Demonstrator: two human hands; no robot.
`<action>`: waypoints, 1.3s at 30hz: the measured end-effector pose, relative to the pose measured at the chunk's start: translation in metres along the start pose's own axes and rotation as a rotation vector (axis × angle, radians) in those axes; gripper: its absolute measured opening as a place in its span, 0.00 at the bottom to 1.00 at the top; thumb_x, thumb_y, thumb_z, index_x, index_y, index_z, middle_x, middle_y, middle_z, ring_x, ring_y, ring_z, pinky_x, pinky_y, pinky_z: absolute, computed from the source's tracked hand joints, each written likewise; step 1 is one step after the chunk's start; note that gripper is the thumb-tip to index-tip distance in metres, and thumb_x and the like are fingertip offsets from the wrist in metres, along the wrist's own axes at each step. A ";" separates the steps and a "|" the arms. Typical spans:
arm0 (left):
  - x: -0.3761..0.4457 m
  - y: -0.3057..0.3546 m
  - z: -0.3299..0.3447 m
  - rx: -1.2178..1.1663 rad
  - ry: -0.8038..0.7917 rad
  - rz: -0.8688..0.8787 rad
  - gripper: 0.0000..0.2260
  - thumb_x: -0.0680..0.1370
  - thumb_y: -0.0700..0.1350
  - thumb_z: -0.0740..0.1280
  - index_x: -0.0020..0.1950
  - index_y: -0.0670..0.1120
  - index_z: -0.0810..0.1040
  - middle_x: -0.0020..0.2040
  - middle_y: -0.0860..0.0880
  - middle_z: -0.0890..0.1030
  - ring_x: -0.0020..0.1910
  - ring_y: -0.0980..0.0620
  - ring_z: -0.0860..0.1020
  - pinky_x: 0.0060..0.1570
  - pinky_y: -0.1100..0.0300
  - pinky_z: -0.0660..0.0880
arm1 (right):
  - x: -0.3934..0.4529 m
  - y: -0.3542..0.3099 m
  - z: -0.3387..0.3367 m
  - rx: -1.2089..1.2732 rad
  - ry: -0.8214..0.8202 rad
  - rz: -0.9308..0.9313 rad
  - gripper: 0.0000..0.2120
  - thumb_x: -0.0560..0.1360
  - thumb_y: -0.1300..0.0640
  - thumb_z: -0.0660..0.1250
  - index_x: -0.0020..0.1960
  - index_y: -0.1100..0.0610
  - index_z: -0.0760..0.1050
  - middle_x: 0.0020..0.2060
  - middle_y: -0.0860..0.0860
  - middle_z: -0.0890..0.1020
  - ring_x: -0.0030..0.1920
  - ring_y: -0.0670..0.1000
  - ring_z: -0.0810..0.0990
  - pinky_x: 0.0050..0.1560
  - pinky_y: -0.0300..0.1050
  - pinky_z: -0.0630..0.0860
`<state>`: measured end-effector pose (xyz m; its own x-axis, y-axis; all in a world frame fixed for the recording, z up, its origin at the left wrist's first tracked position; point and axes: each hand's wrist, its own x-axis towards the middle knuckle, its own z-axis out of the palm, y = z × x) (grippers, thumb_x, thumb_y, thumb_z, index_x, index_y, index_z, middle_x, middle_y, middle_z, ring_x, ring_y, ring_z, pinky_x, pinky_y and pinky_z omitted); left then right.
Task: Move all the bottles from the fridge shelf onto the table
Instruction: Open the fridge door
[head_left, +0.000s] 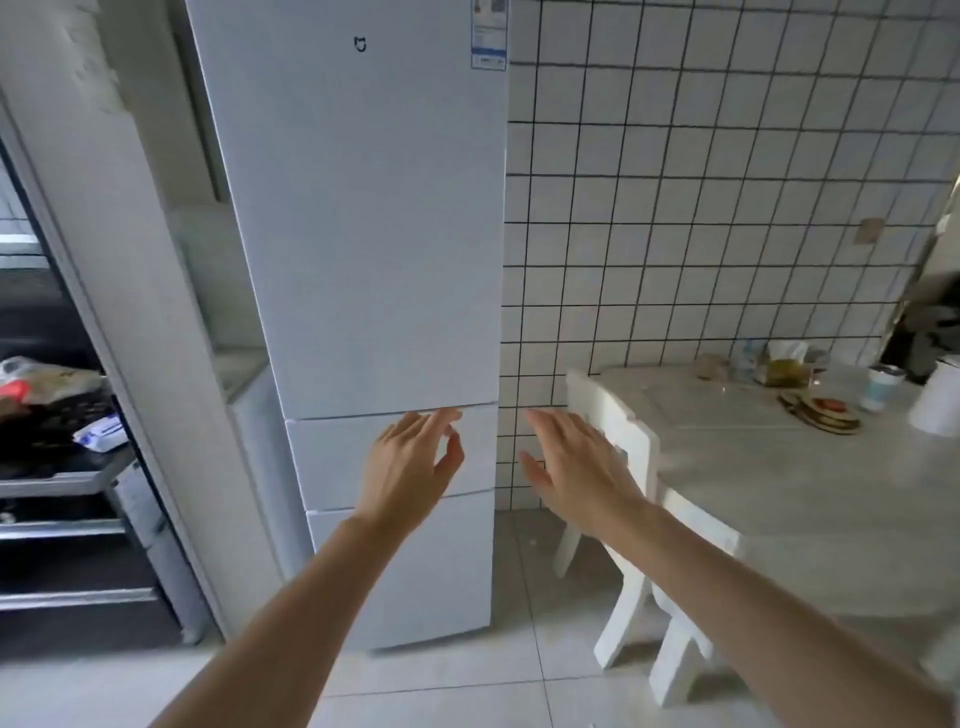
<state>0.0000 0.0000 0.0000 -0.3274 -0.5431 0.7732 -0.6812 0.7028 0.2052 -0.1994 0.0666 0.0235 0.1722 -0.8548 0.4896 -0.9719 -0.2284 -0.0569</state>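
both empty hands (410, 462) before closed fridge (363, 234).

One fridge (363, 234) with three closed doors, one table (779, 467), one chair (631, 499), two hands.

A pale marble-patterned bench (769, 483) stands against a white tiled wall, at the right of a closed white fridge (374, 249). At its far end, near the wall, sit a yellowish tissue box (785, 366), a clear bottle (746, 358) and a small glass (709, 365), all blurred. A stack of round coasters (823, 413) lies just in front of them, with a white and pale-blue cup (881, 387) beside it and a white roll (937, 400) at the right edge. On the tiled floor (467, 691) a white chair (639, 519) is tucked against the bench.
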 end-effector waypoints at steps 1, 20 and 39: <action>-0.002 -0.014 0.000 -0.011 0.006 -0.012 0.09 0.74 0.40 0.69 0.53 0.44 0.80 0.42 0.50 0.84 0.41 0.49 0.82 0.38 0.58 0.78 | 0.008 -0.006 0.011 0.026 -0.031 -0.008 0.22 0.80 0.49 0.58 0.70 0.58 0.64 0.64 0.53 0.74 0.64 0.54 0.73 0.62 0.49 0.73; 0.041 -0.345 -0.010 -0.121 -0.149 -0.559 0.10 0.78 0.44 0.65 0.58 0.53 0.75 0.42 0.63 0.79 0.46 0.55 0.80 0.45 0.55 0.77 | 0.313 -0.127 0.146 0.094 -0.167 -0.241 0.21 0.81 0.52 0.56 0.71 0.58 0.62 0.65 0.54 0.72 0.65 0.56 0.69 0.60 0.53 0.72; 0.171 -0.545 0.041 -0.389 -0.014 -0.707 0.18 0.72 0.52 0.71 0.61 0.51 0.75 0.57 0.54 0.80 0.53 0.56 0.81 0.57 0.56 0.76 | 0.615 -0.171 0.223 -0.201 0.308 -0.935 0.14 0.71 0.54 0.69 0.53 0.61 0.80 0.54 0.59 0.81 0.63 0.62 0.76 0.66 0.61 0.69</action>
<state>0.2884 -0.4946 -0.0046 0.0860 -0.9230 0.3750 -0.4545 0.2986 0.8392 0.1081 -0.5239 0.1398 0.8588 -0.2082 0.4680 -0.4816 -0.6394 0.5993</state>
